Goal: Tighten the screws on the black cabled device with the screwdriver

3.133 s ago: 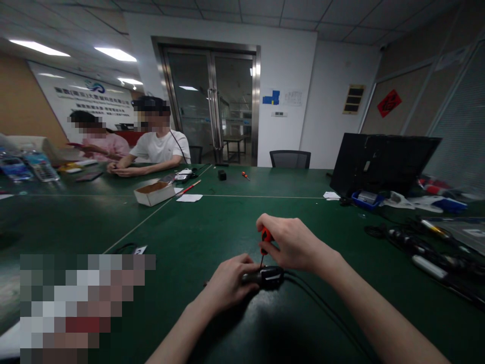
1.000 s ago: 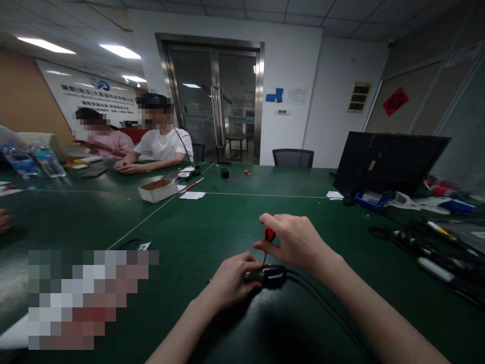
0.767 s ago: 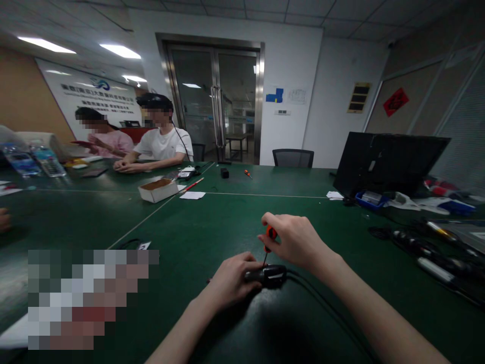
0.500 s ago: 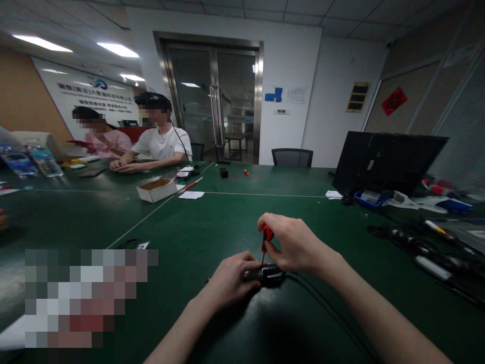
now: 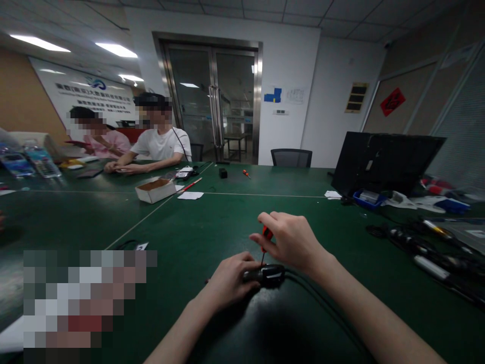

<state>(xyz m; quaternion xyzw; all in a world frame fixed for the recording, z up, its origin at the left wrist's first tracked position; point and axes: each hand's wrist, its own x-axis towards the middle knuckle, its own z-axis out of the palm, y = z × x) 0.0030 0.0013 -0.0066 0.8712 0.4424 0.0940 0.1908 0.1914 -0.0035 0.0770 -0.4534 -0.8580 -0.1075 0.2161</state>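
My left hand (image 5: 234,277) is closed around a dark, corded handheld device (image 5: 273,276) and holds it down on the green table. The device's exact kind does not show. Its black cable (image 5: 322,298) runs off to the lower right. Above it, my right hand (image 5: 291,237) grips the red and black handle of a screwdriver (image 5: 267,233). The thin shaft stands nearly upright, its tip meeting the top of the device close to my left fingers. The tip's contact point is too small to make out.
A white open box (image 5: 155,190) and a small black block (image 5: 223,173) lie farther back. Another screwdriver (image 5: 246,173) rests near the far edge. At right stand a monitor (image 5: 386,164) and a pile of cabled tools (image 5: 432,265). Two people sit at far left.
The thumb of my right hand has swung out to the left along the screwdriver handle, and the fingers have shifted. My left hand and the device stay in place.
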